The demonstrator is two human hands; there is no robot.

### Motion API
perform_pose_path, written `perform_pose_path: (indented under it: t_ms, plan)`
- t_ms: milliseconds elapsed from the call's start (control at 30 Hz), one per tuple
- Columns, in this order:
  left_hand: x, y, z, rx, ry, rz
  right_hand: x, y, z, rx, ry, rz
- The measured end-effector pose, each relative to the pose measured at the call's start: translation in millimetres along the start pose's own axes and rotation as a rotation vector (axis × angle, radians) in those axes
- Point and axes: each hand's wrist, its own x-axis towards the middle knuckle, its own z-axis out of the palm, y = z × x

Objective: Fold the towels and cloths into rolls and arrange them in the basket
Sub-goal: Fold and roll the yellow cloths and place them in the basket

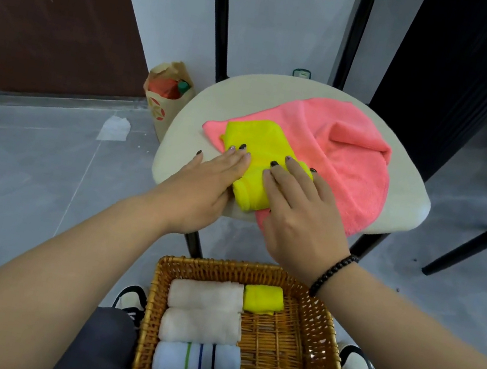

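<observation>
Flattening a folded yellow cloth [255, 167] on the chair seat [184, 141], atop the pink towel [348, 157]. Left hand [202, 190] and right hand [298, 216] spread flat, pressing creases, probably for rolling. Basket [315, 343] at six o'clock, rolls lined up, right side free.

A folded cloth [257, 154] is laid on a spread towel [348, 157] on the chair seat [184, 141], with the basket [302, 357] placed in front, rolls [204, 307] lined along its left side.

Light: bright, even, diffuse; source not seen.
Shadows: soft, faint under the chair [400, 212].
Edges: wide-angle bowing, blur at 3 o'clock.
Focus: centre fairly sharp.
</observation>
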Motion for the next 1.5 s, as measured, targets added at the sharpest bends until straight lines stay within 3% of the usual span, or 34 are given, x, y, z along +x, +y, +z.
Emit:
perform_pose_path:
  t_ms: [433,867,1067,1200,1300,1500]
  plan:
    - [-3,-4,6,0.002,0.020,-0.069,44,-1,-11,-0.055,-0.221,-0.008]
    - [-2,-9,5,0.027,0.029,-0.015,109,2,8,0.057,-0.156,0.095]
    - [-2,-8,5,0.012,0.050,-0.020,137,10,17,0.099,-0.248,0.076]
    - [-3,-2,-1,-0.177,0.253,-0.166,148,10,25,0.137,-0.297,0.132]
    - [1,4,-4,-0.265,0.424,-0.292,146,6,28,0.085,-0.207,0.160]
    - [18,14,-20,-0.749,0.385,-0.576,145,9,22,0.189,-0.164,0.283]
